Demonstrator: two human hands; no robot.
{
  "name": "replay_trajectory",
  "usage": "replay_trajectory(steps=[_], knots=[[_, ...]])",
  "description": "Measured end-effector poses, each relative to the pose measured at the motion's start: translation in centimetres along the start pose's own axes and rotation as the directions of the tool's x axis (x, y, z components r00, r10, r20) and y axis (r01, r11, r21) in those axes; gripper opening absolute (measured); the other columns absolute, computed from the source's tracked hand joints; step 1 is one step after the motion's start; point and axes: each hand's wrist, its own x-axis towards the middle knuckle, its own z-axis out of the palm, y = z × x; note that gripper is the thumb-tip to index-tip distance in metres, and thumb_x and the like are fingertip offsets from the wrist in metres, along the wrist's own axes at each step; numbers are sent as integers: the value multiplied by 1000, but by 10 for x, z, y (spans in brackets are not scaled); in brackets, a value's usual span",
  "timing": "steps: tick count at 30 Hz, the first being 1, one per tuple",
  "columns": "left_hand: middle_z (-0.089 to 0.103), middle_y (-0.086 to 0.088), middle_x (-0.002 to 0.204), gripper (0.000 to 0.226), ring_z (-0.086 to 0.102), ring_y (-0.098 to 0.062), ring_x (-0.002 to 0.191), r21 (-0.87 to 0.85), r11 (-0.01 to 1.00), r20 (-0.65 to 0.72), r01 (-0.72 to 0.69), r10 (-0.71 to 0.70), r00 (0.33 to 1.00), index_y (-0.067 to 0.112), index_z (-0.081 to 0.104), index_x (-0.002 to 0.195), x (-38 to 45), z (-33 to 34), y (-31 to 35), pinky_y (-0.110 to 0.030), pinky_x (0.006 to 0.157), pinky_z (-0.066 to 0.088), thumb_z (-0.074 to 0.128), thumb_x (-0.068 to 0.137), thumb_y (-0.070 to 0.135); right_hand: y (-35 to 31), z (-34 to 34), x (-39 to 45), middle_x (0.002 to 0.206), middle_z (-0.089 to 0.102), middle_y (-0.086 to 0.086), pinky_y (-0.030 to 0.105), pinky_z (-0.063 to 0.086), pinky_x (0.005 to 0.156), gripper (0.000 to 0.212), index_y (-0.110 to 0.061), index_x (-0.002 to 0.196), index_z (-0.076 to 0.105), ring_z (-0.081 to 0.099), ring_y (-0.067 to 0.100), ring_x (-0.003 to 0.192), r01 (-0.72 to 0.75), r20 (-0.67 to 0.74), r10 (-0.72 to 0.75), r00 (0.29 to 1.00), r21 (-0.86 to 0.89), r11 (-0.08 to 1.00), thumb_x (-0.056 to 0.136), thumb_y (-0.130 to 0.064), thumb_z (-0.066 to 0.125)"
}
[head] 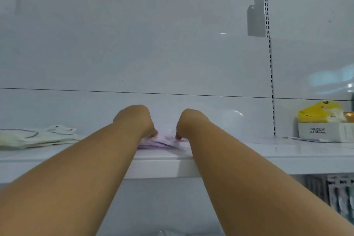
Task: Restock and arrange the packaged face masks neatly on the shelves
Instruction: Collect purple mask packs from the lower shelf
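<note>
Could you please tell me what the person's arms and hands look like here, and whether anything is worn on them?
Both forearms are bare from the bottom of the picture up to the wrists, with no sleeves in sight. The left hand and the right hand wear no gloves. No watch, bracelet or ring shows on what is visible; the fingers are mostly hidden.

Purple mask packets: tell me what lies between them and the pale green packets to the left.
Head view: only the left forearm crosses that stretch of white shelf.

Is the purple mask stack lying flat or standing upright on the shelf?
Flat: the purple mask stack lies low on the shelf, both hands pressing its top.
</note>
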Motion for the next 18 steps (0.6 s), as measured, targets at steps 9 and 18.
replay_trajectory(steps=[9,18], knots=[[57,1,119,27,55,-22,105,-120,955,-389,-272,207,898,23,59,120,-61,-20,-25,-36,86,49,54,95,34,-20,-10,-67,109,48,7,33,34,74,17,-16,102,41,40,24,90,215,-487,-214,847,-54,975,91,-13,54],[63,1,101,17,58,-22,89,-217,845,-533,-488,316,785,20,63,109,-175,-29,-92,-38,78,52,61,92,22,-47,-10,-203,109,54,4,36,42,82,22,-15,116,53,50,25,98,261,-608,-157,778,87,961,95,-11,49]])
